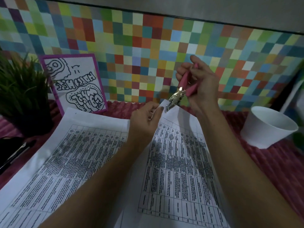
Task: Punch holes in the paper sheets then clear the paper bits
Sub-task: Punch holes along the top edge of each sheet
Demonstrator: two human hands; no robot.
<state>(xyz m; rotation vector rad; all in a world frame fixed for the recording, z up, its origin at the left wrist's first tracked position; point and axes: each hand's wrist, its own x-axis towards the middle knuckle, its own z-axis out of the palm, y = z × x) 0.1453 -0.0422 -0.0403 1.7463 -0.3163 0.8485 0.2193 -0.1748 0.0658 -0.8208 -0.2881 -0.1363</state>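
- Paper: right sheet (pixel 177 170) is lying on the tabletop (pixel 271 162), printed table facing up, its far corner being raised off the surface.
- Left sheet (pixel 74 153) is lying flat just beside it, also printed side up; the left forearm is crossing where the two meet.
- Left hand (pixel 144 119) is pinching the raised corner of the right sheet between thumb and curled fingers.
- Right hand (pixel 200 89) is gripping the punch (pixel 176 96), fingers wrapping its pink handles, well above the tabletop.
- Metal head of the punch is pointing down and left, touching the edge of the raised corner next to the left thumb; whether it is biting through the paper cannot be told.
- Cup (pixel 269 127), white, is standing tilted in view to the right of the right sheet.
- Plant (pixel 21 89) is standing at far left, with a pen (pixel 18 153) lying in front of it.
- Card (pixel 74 83) with a purple border is leaning against the checkered wall (pixel 148 46) behind the left sheet.
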